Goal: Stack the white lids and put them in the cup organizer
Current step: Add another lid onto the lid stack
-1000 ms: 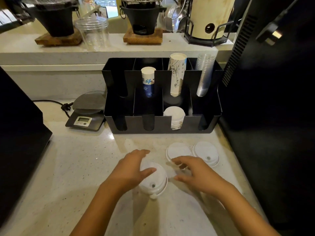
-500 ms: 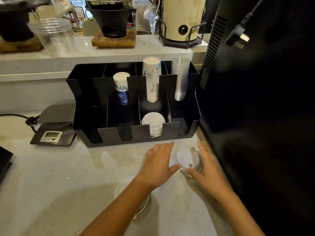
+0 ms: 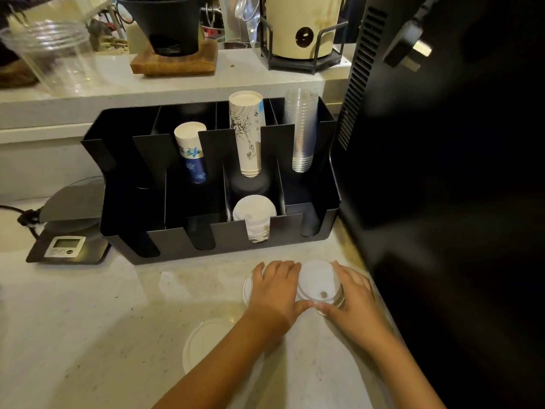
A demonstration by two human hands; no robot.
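Three white lids lie on the counter in front of the black cup organizer (image 3: 224, 240). My right hand (image 3: 351, 302) and my left hand (image 3: 277, 290) both grip the rightmost lid (image 3: 315, 278), thumbs meeting at its near edge. My left hand covers most of a second lid (image 3: 246, 289). A third lid (image 3: 203, 340) lies nearer me, partly under my left forearm. A stack of white lids (image 3: 253, 215) stands in the organizer's front row, third slot from the left.
The organizer's back row holds blue-print cups (image 3: 190, 149), tall paper cups (image 3: 246, 131) and clear plastic cups (image 3: 300, 128). A digital scale (image 3: 67, 231) sits left of it. A black appliance (image 3: 442, 187) stands close on the right. Pots and a jar sit on the raised shelf.
My hands left the near lid and moved up to the two lids by the organizer. Both now close around the rightmost lid. The view has shifted right.
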